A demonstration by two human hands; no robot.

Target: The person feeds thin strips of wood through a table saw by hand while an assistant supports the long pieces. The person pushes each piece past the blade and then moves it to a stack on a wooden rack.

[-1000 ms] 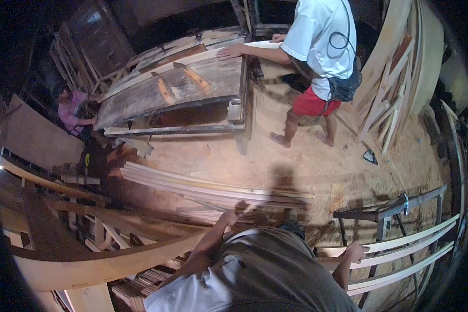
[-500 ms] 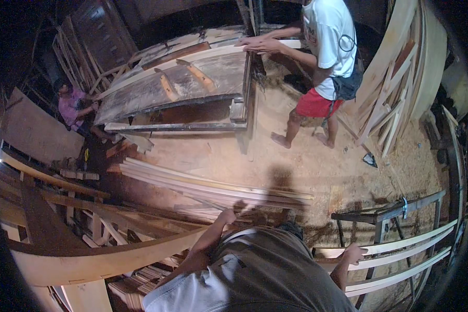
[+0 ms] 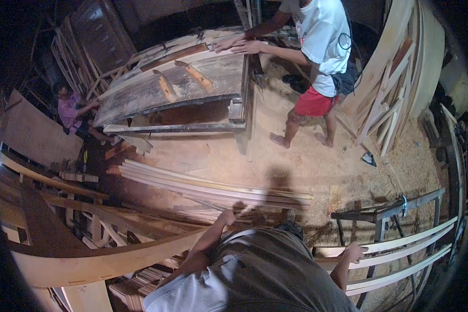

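My left hand (image 3: 226, 218) is curled closed in front of my body, beside the near end of the stack of long wooden strips on the floor. What it holds, if anything, is too small to make out; a dark patch lies just past its fingers. At my right side, my right hand (image 3: 353, 253) rests on a pale wooden strip (image 3: 395, 245), fingers bent over it and one finger stretched along it. More such strips (image 3: 395, 275) lie side by side there, across a dark metal stand (image 3: 379, 214).
A co-worker in a white shirt (image 3: 325, 41) presses on a long board at the saw table (image 3: 203, 83); another person (image 3: 70, 109) is at its far left. Stacked strips (image 3: 213, 182) lie on the sawdust floor. Curved timber (image 3: 114, 260) is at left, leaning boards (image 3: 395, 78) at right.
The co-worker in white has leaned in and moved both hands left over the saw table, and the board has slid left with them. My hands have stayed in place.
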